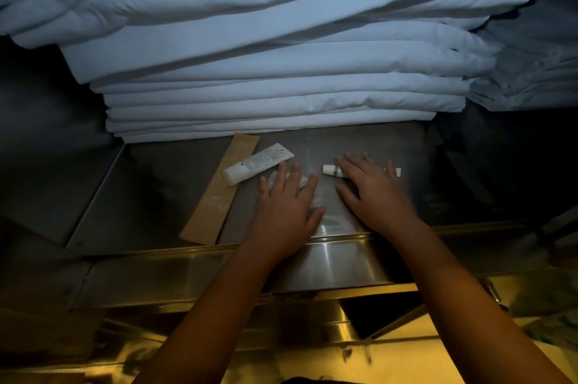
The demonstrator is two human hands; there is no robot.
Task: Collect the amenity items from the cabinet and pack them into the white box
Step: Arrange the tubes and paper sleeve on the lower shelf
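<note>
- Here, both hands lay flat on the steel shelf (150,196) inside the cabinet, palms down.
- Left hand (287,205): fingers straight and spread, resting on a small white packet (304,181) that showed only between the fingers; nothing pinched.
- Right hand (372,192): fingers likewise spread, laid across a slim white tube (331,170); its capped end stuck out to the left of the index finger and its tail showed past the little finger.
- Larger white tube (258,164) lay tilted just left of the left hand, overlapping a long brown paper sleeve (212,205).
- Stack of folded white linens (266,77) sat behind all the items at the back of the shelf.
- Lighting dim; print on tubes unreadable.
</note>
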